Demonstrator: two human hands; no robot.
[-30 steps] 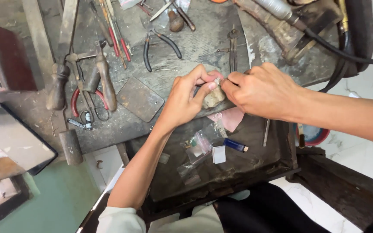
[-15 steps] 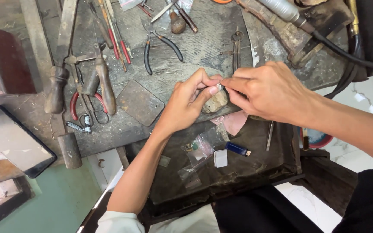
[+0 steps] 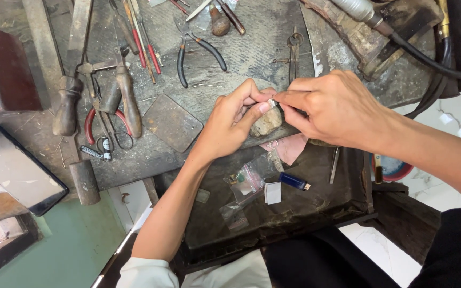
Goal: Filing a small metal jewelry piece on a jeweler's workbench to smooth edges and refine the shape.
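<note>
Two hands pinch a tiny pale piece over a worn surface (image 3: 273, 32)

From the left, pliers (image 3: 108, 114) and cutters (image 3: 198, 50) lie within reach; the left hand (image 3: 230, 125) and right hand (image 3: 337, 109) meet fingertip to fingertip, clamped on the small pale piece (image 3: 271, 102), steadied just above a stone (image 3: 267, 122), with small clear bags (image 3: 252, 181) in the tray below
</note>
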